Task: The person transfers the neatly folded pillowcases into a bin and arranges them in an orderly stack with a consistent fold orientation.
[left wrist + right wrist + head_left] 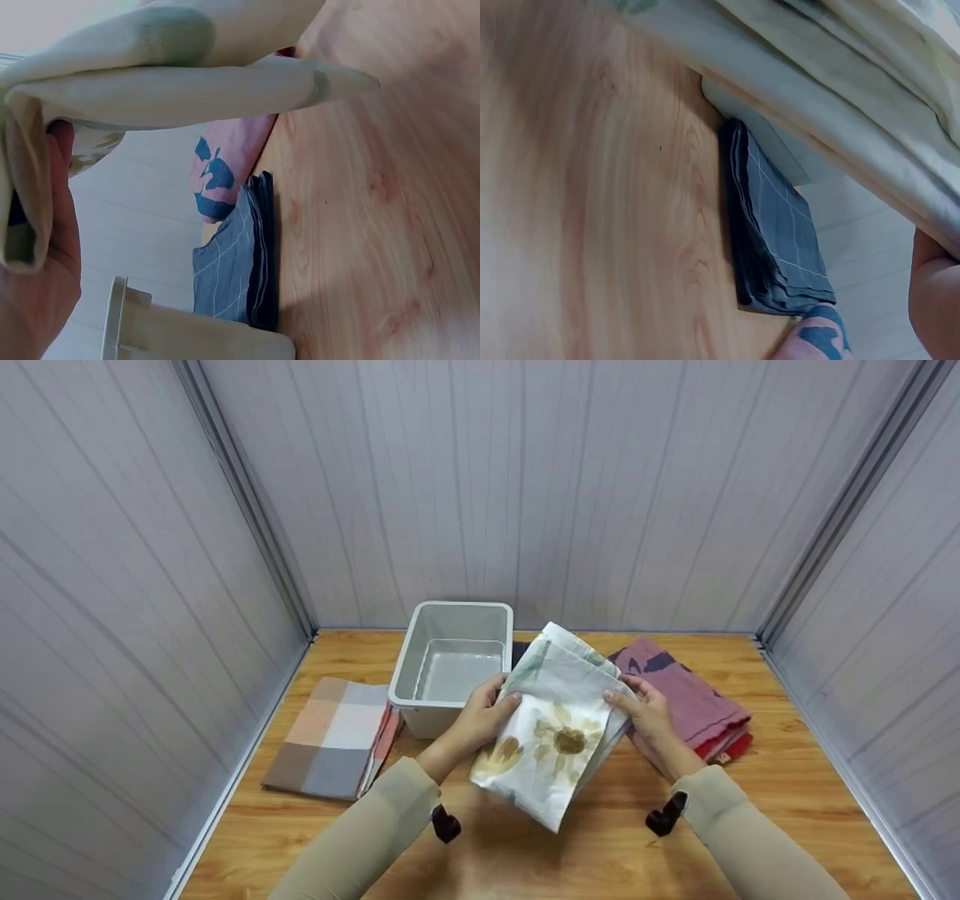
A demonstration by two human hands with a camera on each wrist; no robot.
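Observation:
Both hands hold a folded white cloth [551,735] printed with brown flowers and green leaves, raised above the table and tilted. My left hand [480,718] grips its left edge, thumb on the front face. On the opposite edge, my right hand [649,714] pinches the layers between thumb and fingers. In the left wrist view, the layers of the white cloth [187,94] spread over the left hand [45,300], hiding some fingers. The right wrist view has the stacked folds of the white cloth [832,112] beside part of the right hand [936,300].
Behind the left hand stands a light grey bin [405,660]. A folded checked cloth [326,739] lies left of it. A folded dark blue cloth with white lines [780,225] sits between the bin and a folded pink cloth [686,697] at right. Panel walls [480,495] border the wooden table [795,810].

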